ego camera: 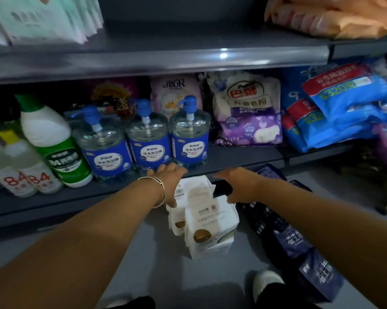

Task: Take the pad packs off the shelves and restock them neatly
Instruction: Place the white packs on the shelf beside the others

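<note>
— What do we have nearest us?

— Our white shoe (267, 284) on the grey floor (161, 253), then a row of dark navy soft plastic pad packs (299, 244) laid along the right, probably parked there so the shelf could be cleared.

— And between our arms?

— The stack of white soft-wrapped pad packs with a brown oval mark (207, 228), standing on the floor just below the shelf edge. Our left hand (169, 186) presses against the stack's left side, fingers fairly straight, a thin metal bangle (160, 190) on the wrist. Our right hand (237, 186) rests curled over the top right edge. We judge the two hands are squaring the stack from both sides so it lifts as one block.

— Beyond that?

— The grey metal lower shelf (232, 155) carries three clear pump bottles with blue labels (148, 134), a white and green bleach bottle (52, 141), and a white and purple powder bag (247, 108). Up top, peach-coloured soft packs (326, 16) are heaped loosely, likely awaiting tidying.
</note>
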